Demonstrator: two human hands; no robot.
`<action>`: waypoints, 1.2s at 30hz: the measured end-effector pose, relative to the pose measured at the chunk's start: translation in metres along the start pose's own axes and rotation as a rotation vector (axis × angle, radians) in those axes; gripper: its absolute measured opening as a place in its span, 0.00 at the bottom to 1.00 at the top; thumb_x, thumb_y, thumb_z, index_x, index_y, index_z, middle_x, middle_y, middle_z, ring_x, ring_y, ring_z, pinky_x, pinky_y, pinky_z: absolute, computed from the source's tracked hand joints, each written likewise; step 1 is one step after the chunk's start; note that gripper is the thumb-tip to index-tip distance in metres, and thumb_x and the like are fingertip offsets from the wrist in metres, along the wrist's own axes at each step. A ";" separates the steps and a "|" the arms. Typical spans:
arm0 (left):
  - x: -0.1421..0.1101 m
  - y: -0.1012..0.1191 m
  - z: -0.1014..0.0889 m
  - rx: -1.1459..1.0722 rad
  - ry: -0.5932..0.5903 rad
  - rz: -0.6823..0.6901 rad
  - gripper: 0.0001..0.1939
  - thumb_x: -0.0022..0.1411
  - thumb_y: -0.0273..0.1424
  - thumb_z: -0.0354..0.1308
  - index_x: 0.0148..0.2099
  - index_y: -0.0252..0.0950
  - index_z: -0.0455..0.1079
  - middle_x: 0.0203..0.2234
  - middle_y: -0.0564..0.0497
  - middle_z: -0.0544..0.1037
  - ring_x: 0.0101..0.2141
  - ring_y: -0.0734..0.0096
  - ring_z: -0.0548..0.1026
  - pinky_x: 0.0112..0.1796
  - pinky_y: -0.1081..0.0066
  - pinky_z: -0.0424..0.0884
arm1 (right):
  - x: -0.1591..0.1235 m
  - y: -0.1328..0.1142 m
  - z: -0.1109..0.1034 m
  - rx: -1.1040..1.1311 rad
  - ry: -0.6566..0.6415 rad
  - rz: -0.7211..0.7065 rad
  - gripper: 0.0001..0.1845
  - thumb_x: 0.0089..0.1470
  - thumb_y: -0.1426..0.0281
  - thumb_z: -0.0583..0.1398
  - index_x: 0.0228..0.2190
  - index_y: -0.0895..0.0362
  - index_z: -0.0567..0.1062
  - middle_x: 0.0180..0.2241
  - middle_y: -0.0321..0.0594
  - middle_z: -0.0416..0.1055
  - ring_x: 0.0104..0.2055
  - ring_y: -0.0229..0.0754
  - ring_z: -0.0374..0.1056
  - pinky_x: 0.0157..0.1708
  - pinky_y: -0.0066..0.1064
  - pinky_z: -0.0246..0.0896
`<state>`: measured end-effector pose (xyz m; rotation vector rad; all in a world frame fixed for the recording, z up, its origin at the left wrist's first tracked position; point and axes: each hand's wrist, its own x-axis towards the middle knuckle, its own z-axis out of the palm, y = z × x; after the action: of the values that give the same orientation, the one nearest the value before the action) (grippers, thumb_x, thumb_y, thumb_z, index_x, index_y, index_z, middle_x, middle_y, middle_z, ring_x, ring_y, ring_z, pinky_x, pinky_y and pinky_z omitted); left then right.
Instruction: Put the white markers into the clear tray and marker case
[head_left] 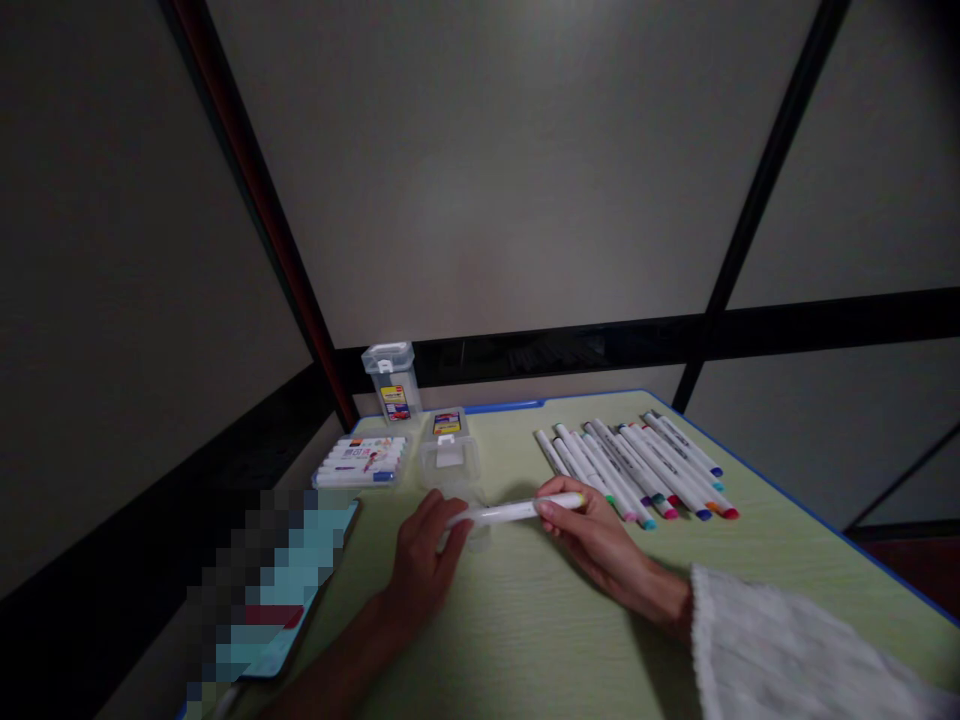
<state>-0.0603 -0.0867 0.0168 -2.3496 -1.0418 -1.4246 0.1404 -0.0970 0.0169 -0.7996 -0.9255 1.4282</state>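
My right hand pinches a white marker near its yellow-tipped end, holding it almost level above the table. The marker's other end reaches my left hand, whose fingers are closed around a small clear plastic container. Motion and the see-through plastic blur that end, so I cannot tell how far it lies inside the container. Right of my right hand, several white markers with coloured ends lie side by side in a loose slanted row.
Behind my left hand lies an open clear plastic case. A lidded clear box stands at the back left, with a flat case of markers before it. A turquoise-screened device, partly pixelated, lies at the left of the pale green table.
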 end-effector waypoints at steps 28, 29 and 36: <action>-0.009 0.007 0.002 0.007 -0.085 0.236 0.10 0.61 0.31 0.48 0.42 0.35 0.67 0.26 0.48 0.76 0.27 0.73 0.75 0.29 0.75 0.72 | 0.005 0.003 -0.008 0.361 -0.016 0.101 0.11 0.35 0.73 0.69 0.27 0.58 0.76 0.24 0.32 0.71 0.25 0.28 0.66 0.28 0.16 0.64; -0.008 0.008 0.001 0.008 -0.087 0.241 0.10 0.61 0.31 0.48 0.42 0.34 0.66 0.25 0.48 0.76 0.26 0.73 0.75 0.29 0.75 0.72 | 0.005 0.003 -0.008 0.359 -0.018 0.101 0.11 0.35 0.73 0.69 0.27 0.59 0.76 0.24 0.31 0.71 0.25 0.27 0.66 0.27 0.16 0.63; -0.008 0.010 0.001 0.031 -0.104 0.232 0.11 0.62 0.32 0.46 0.43 0.36 0.67 0.26 0.48 0.76 0.26 0.73 0.75 0.29 0.75 0.73 | 0.006 0.003 -0.007 0.307 -0.009 0.083 0.11 0.36 0.71 0.69 0.26 0.58 0.76 0.23 0.31 0.69 0.23 0.27 0.61 0.24 0.18 0.60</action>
<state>-0.0559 -0.0970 0.0117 -2.4501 -0.7775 -1.2067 0.1448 -0.0908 0.0108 -0.6077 -0.6637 1.6002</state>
